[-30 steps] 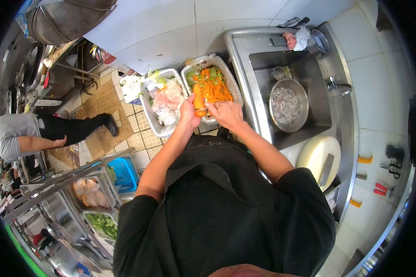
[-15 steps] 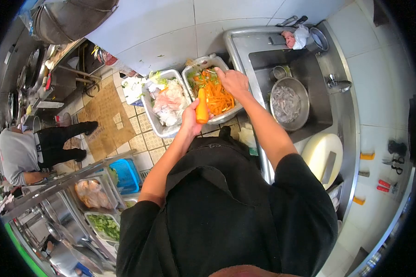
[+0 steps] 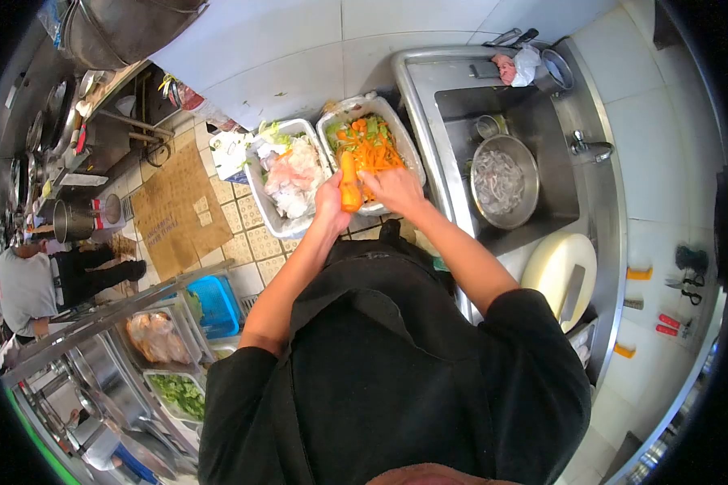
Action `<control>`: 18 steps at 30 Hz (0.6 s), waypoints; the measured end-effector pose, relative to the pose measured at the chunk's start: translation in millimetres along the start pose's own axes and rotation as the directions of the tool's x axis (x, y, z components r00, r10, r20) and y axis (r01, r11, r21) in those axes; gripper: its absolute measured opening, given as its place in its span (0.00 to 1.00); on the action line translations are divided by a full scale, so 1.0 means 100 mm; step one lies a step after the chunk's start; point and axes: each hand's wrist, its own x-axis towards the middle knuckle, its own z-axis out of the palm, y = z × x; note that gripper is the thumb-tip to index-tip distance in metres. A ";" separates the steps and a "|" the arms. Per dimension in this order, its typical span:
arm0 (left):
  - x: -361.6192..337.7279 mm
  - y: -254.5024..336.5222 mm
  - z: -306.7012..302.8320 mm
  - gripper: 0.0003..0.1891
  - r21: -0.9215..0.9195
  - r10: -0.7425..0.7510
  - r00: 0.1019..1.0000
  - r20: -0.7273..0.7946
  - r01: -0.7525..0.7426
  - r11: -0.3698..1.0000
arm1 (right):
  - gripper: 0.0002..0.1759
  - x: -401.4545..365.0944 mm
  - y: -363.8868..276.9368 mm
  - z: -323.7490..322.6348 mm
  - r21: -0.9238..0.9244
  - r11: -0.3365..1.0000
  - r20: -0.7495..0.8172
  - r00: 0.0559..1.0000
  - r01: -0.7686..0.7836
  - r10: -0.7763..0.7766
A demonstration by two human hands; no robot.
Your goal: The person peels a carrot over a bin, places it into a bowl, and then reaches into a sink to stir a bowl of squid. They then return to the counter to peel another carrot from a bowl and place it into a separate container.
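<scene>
My left hand (image 3: 329,204) is closed round an orange carrot (image 3: 349,179), whose surface looks peeled. The carrot stands nearly upright in the view, above the near edge of a grey bin (image 3: 416,153). Close to the carrot's right side is my right hand (image 3: 398,191), its fingers bent and closed. Whatever it grips is hidden or too small to make out. Long orange carrot peelings (image 3: 378,153) and green scraps lie inside the bin. Beside it on the left, a second bin (image 3: 260,194) holds pale plastic bags and leafy scraps.
A steel sink (image 3: 453,113) stands to my right, with a metal bowl (image 3: 531,190) of greyish pieces and a faucet (image 3: 592,147). A round cutting board (image 3: 552,271) leans nearby. On the left are a rack (image 3: 105,315) with food trays, flattened cardboard (image 3: 170,210) and another person (image 3: 28,279).
My right hand has come down and leftward, from the bin's far part to beside the carrot's lower half. The carrot has shifted slightly left. The other person has moved a little.
</scene>
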 end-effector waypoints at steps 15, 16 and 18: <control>0.30 -0.04 -0.07 0.16 -0.180 -0.008 0.995 0.102 0.026 0.983 | 0.36 -0.04 -0.13 -0.36 0.011 1.000 -0.045 0.999 -0.014 0.014; 0.30 -0.03 -0.04 0.16 -0.215 -0.016 0.996 0.084 0.034 0.976 | 0.36 -0.11 -0.15 -0.32 0.041 0.999 -0.053 0.999 -0.005 0.007; 0.27 -0.05 0.03 0.16 -0.277 -0.039 0.998 0.047 0.051 0.960 | 0.36 -0.21 -0.13 -0.21 0.107 0.994 -0.070 0.998 0.006 0.001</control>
